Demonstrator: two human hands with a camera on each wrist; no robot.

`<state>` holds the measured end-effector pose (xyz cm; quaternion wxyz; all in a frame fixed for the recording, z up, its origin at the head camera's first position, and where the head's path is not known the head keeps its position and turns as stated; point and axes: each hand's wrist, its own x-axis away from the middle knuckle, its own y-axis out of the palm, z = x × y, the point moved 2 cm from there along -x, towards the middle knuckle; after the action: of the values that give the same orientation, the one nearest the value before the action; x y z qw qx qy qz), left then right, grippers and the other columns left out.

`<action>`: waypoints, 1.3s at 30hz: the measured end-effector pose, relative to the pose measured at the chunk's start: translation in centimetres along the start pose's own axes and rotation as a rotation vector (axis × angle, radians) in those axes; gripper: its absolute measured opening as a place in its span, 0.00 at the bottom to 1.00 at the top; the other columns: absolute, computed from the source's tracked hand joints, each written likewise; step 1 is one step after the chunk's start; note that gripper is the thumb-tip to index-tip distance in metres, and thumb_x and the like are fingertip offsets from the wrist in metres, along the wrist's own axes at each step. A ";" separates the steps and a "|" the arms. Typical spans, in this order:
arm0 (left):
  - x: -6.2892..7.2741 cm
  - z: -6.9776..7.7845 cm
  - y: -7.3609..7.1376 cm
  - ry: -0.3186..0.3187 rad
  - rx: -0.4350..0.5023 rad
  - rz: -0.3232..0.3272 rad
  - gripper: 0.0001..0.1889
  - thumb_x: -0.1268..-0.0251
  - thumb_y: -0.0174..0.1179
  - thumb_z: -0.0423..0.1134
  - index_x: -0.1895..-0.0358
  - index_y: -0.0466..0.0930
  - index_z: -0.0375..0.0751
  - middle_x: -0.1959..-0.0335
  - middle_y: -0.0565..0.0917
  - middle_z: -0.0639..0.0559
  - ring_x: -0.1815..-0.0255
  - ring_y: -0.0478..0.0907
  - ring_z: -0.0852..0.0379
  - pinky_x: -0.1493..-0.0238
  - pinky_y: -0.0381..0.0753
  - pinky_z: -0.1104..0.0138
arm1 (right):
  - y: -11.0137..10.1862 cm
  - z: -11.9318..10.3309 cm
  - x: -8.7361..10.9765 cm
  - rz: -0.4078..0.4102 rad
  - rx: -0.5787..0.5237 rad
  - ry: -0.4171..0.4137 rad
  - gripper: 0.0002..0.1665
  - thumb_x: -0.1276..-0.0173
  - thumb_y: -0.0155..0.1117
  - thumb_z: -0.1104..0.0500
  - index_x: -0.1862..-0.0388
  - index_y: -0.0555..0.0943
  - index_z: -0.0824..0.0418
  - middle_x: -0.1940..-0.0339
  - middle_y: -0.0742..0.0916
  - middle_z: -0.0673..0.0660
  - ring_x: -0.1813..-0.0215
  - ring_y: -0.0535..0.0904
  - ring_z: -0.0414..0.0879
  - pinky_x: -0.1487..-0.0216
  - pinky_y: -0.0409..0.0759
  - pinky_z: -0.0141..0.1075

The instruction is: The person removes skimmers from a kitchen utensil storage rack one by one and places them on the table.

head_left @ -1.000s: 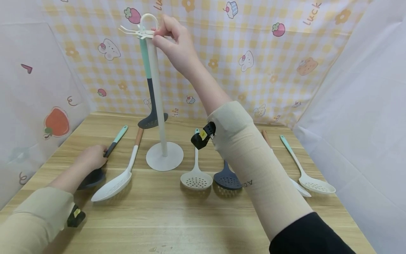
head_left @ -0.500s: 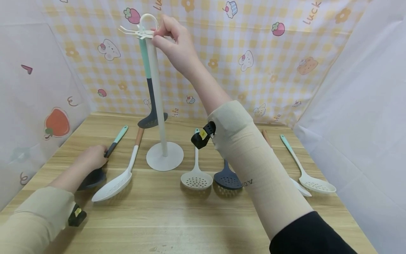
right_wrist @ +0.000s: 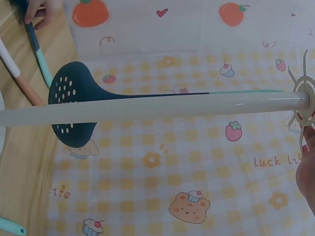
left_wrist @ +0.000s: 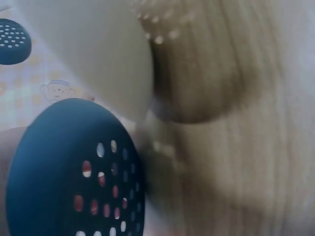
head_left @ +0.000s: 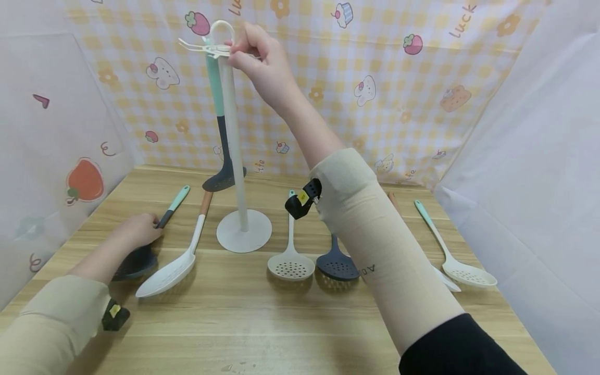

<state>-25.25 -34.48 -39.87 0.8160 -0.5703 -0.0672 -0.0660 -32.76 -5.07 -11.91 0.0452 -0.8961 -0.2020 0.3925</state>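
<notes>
At the table's left, my left hand [head_left: 136, 233] grips a dark skimmer with a mint handle [head_left: 178, 199] by the dark part of its shaft. Its perforated head [left_wrist: 74, 162] fills the lower left of the left wrist view. High up, my right hand [head_left: 262, 67] pinches a hook on the top ring of a white utensil stand [head_left: 236, 156]. From that ring hangs another dark skimmer [head_left: 219, 179] with a mint handle, its head beside the pole, clear above the stand's round base [head_left: 232, 237].
A white spoon-shaped utensil [head_left: 166, 276] with a wooden handle lies right of my left hand. Beyond the stand are a cream skimmer [head_left: 290, 266], a dark skimmer [head_left: 336, 265], a partly hidden white utensil [head_left: 447, 281] and a cream skimmer with mint handle [head_left: 469, 273].
The stand's hook ring and my right fingers have shifted slightly to the right, and a hook tip shows by the thumb. The hanging skimmer has swung a little. My left hand has barely moved.
</notes>
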 end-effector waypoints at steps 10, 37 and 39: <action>0.9 1.4 -1.4 0.017 0.096 0.025 0.27 0.30 0.42 0.40 0.40 0.62 0.16 0.44 0.67 0.18 0.48 0.69 0.29 0.47 0.66 0.38 | -0.3 0.1 0.1 -0.019 0.067 0.023 0.12 0.35 0.53 0.74 0.75 0.69 0.62 0.61 0.76 0.56 0.53 0.72 0.42 0.51 0.71 0.27; 2.4 6.9 -4.2 0.155 0.289 0.378 0.22 0.29 0.46 0.40 0.38 0.69 0.30 0.46 0.74 0.29 0.49 0.73 0.33 0.53 0.72 0.43 | -0.2 -0.8 0.8 -0.068 0.492 -0.100 0.08 0.28 0.48 0.70 0.58 0.75 0.63 0.53 0.78 0.52 0.44 0.71 0.35 0.42 0.61 0.22; 2.5 7.2 -4.3 0.161 0.288 0.395 0.22 0.29 0.47 0.40 0.38 0.69 0.30 0.46 0.74 0.29 0.49 0.73 0.33 0.54 0.72 0.43 | -0.1 -1.0 0.9 -0.078 0.546 -0.130 0.07 0.28 0.49 0.70 0.59 0.75 0.63 0.54 0.78 0.52 0.46 0.72 0.35 0.43 0.62 0.22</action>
<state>-23.87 -29.31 -33.00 0.8887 -0.4430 0.1018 0.0598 -31.57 -4.52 -11.78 0.2868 -0.8152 -0.1256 0.4872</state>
